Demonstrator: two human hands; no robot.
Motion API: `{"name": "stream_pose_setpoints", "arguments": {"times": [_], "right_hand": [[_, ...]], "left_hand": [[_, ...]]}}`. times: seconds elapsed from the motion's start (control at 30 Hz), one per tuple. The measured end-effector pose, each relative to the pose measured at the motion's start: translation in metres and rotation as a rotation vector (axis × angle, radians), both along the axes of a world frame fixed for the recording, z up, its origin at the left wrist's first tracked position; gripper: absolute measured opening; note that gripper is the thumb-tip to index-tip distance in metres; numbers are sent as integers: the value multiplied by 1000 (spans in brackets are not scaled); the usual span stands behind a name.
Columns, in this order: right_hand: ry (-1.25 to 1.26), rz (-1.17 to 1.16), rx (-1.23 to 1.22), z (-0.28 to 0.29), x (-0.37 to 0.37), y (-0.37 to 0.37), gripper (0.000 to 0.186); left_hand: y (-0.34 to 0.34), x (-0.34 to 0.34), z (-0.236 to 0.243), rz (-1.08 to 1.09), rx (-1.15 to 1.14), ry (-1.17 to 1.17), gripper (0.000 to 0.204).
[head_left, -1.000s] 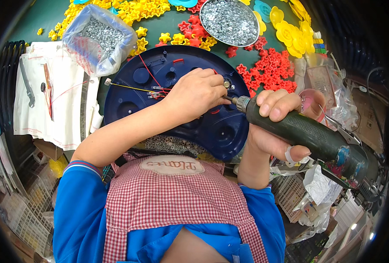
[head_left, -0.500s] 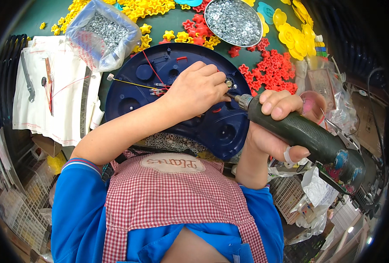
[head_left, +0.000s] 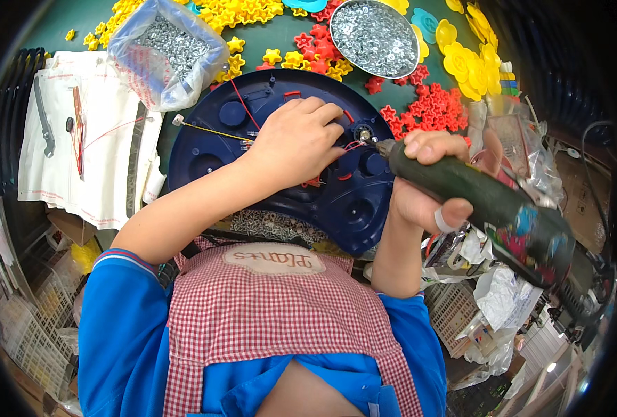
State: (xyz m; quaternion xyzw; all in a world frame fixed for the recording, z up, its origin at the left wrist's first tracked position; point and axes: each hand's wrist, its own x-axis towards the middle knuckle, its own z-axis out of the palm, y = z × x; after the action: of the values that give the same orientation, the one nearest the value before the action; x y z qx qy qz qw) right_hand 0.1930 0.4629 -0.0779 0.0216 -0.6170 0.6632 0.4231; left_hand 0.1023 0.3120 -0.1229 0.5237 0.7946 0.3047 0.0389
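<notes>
A dark blue moulded plastic shell lies in front of me, with thin coloured wires across it. My right hand grips a dark electric screwdriver. Its tip points down and left at a small round metal part on the shell's right side; whether it touches cannot be told. My left hand rests over the middle of the shell with its fingers curled, left of that part. Whatever its fingertips hold is hidden. Red and white wires show beside the fingertips.
Beyond the shell are a plastic-lined box and a round dish, both with small metal pieces. Yellow star pieces, red star pieces and yellow flower-shaped pieces lie around. White bags with wires sit left.
My left hand has drawn back a little left from the screwdriver's tip, uncovering the metal part and wires. The screwdriver has shifted slightly and its tip is now by that part.
</notes>
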Motion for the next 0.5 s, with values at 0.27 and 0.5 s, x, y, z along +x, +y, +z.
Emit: {"name": "stream_pose_setpoints", "arguments": {"times": [0.27, 0.5], "right_hand": [[-62, 12, -52, -7, -16, -2, 91], [-87, 96, -42, -13, -23, 1, 84]], "left_hand": [[-1, 3, -16, 51, 94, 14, 14], [-1, 3, -22, 67, 161, 24, 12]]}}
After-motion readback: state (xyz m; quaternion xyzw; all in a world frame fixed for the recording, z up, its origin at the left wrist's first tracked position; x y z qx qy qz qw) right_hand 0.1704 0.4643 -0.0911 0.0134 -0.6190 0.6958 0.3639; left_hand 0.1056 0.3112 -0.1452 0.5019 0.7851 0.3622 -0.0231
